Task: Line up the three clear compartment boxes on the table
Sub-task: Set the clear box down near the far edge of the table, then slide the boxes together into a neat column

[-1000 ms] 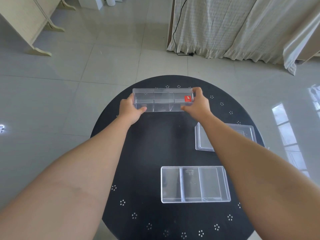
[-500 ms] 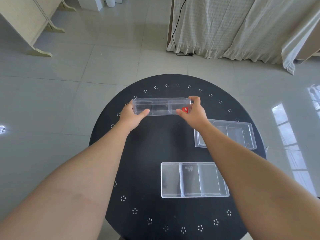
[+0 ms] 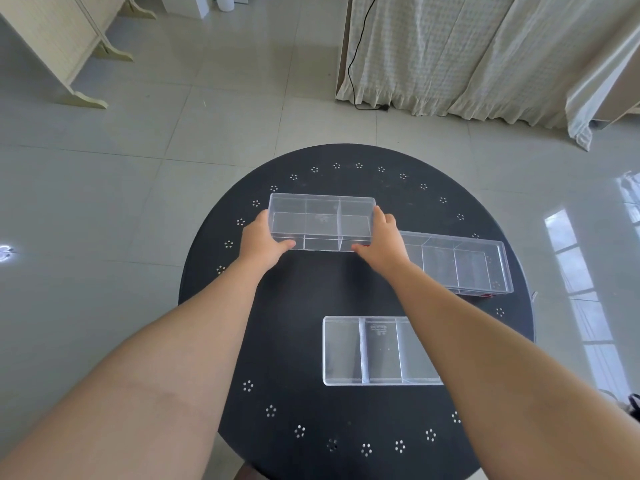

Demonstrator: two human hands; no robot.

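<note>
Three clear compartment boxes are on the round black table [image 3: 298, 306]. The far box [image 3: 322, 221] lies open side up at the far left-centre, and I hold it by both ends: my left hand [image 3: 263, 239] grips its left end, my right hand [image 3: 382, 242] its right end. A second box [image 3: 457, 263] lies at the right, just beyond my right wrist. The third box [image 3: 367, 349] lies near the front, partly hidden under my right forearm.
The table's rim carries small white flower marks. Grey floor tiles surround it. A cream folding screen [image 3: 59, 39] stands at the far left, and curtains [image 3: 467, 53] with a black cable hang at the far right.
The box in my hands has turned from tilted, with its side facing me, to flat and open side up, and it has come down onto the table.
</note>
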